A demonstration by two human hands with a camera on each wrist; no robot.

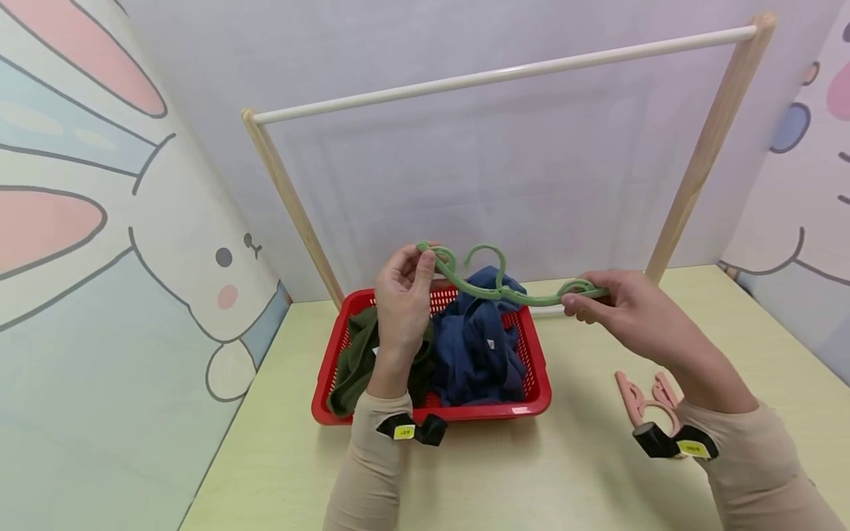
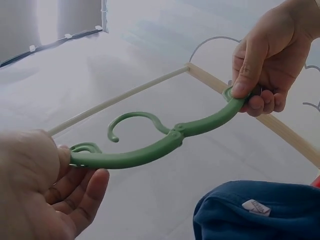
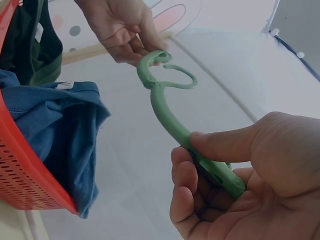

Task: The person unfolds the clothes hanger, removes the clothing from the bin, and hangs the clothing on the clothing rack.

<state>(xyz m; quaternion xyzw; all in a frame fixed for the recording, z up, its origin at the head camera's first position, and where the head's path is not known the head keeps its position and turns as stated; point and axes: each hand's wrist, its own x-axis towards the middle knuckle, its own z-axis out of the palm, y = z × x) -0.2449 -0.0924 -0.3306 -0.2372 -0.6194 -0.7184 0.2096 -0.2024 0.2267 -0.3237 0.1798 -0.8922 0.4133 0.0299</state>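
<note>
A green folding hanger (image 1: 485, 289) is stretched out between both hands, its hook pointing up and its two arms joined at a middle hinge. My left hand (image 1: 403, 295) pinches the left arm's end between thumb and fingers. At the other end, my right hand (image 1: 627, 310) grips the right arm, thumb along it, as the right wrist view shows on the hanger (image 3: 167, 117). Below the hanger is a red basket (image 1: 432, 414) with a dark blue garment (image 1: 474, 346) and a dark green garment (image 1: 355, 361) inside. The left forearm partly covers the green one.
A rack with a white rail (image 1: 505, 72) and wooden posts (image 1: 710, 147) stands behind the basket. A folded pink hanger (image 1: 634, 402) lies on the table (image 1: 571, 479) at right, partly hidden by my right wrist. Walls with printed cartoon animals stand at both sides.
</note>
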